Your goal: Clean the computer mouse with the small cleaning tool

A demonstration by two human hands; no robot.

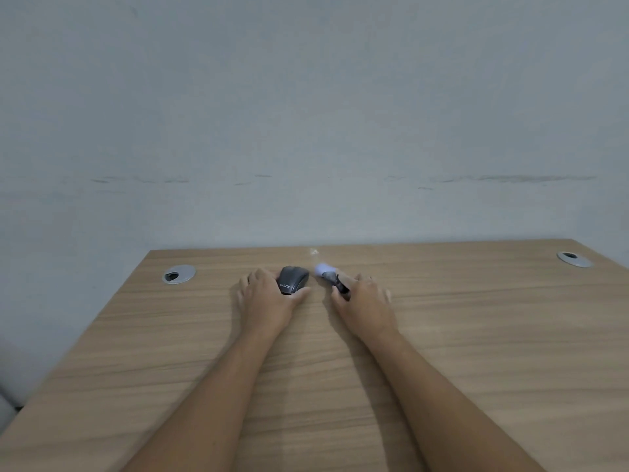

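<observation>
A dark grey computer mouse (292,279) with light lettering on its rear sits on the wooden desk (476,335), near the far edge. My left hand (263,296) wraps around its left and rear sides, thumb along the near right side. Just right of the mouse, my right hand (366,301) grips the dark handle of a small cleaning tool (332,275). The tool's pale, blurred head points up and left, a short gap from the mouse. My fingers hide the handle's lower end.
Two round metal cable grommets are set in the desk, one at the far left (178,274) and one at the far right (574,259). A plain grey wall (306,114) stands right behind the desk's far edge. The desk's left edge slants toward me.
</observation>
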